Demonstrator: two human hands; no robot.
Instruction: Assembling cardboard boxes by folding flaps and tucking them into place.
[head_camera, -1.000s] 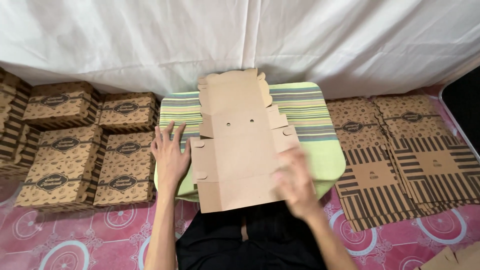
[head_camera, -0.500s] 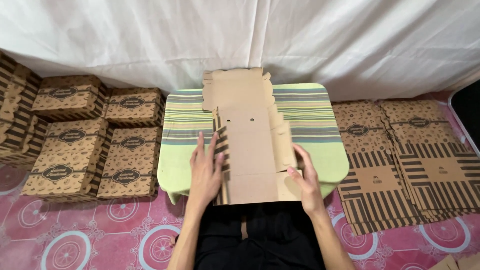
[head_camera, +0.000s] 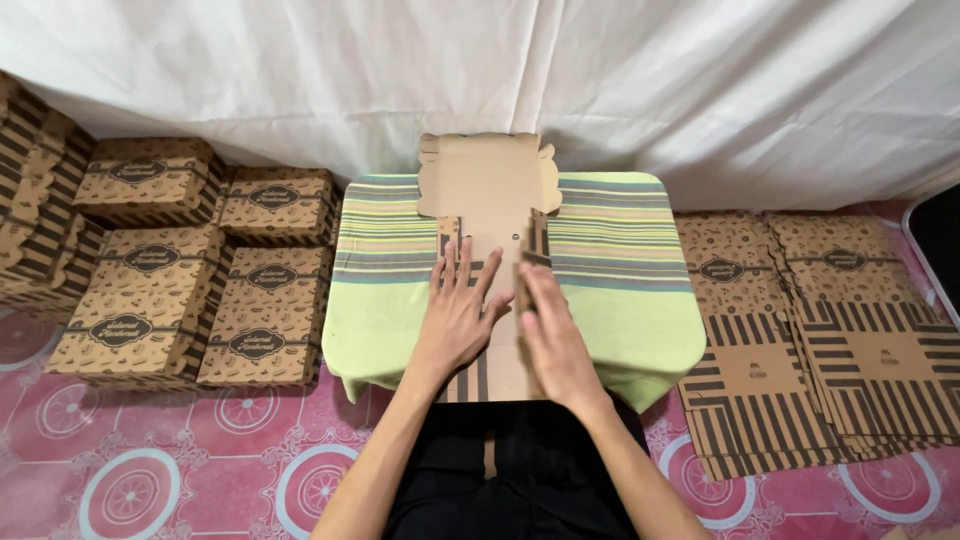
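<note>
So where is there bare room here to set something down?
The green striped cloth lies bare either side of the cardboard blank, left of the left hand and right of the right hand. Folded boxes crowd the left floor, flat blanks the right; pink mat shows in front.

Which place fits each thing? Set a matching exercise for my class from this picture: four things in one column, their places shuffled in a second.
Things:
1. folded boxes
2. flat striped blanks
3. cardboard blank
4. white sheet

Places:
A. hanging behind everything
B. under both hands, on the green striped cloth
C. stacked on the person's left
D. piled on the person's right

Pairs: 1-C, 2-D, 3-B, 4-A
</note>
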